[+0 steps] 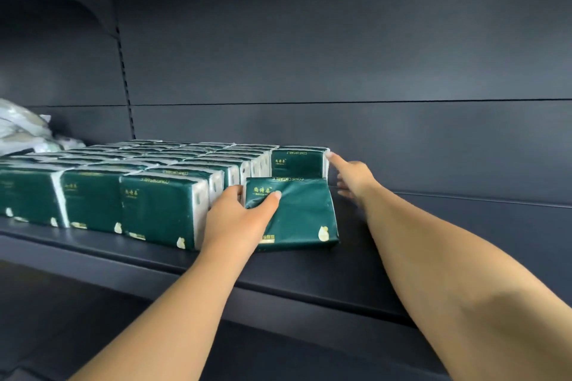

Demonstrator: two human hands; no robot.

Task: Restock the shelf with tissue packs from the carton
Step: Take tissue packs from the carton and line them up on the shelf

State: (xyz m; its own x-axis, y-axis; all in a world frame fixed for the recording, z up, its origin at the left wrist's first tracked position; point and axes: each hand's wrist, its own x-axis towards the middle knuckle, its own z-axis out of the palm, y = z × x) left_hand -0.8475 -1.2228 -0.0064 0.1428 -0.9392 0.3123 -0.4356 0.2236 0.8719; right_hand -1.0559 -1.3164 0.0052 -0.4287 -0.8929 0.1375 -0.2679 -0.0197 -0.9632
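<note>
Shelf filling up — the right end is lying bare

The left hand point(240, 213) is gripping a tilted green tissue pack point(297, 213) by the stocked rows point(123, 182); the right hand point(353, 176), fingers straight, is touching the rear pack point(297, 162) — much of the shelf point(433, 241) is probably waiting, carton unseen.

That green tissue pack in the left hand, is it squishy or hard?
Probably squishy: the tissue pack dents and wrinkles under the left hand. Its shiny wrapper looks a bit slippery. It leans tilted, so it might flop over.

Dark shelf point(309, 269): green tissue packs point(154, 213) in rows, pale bags point(21, 127) far left.
</note>
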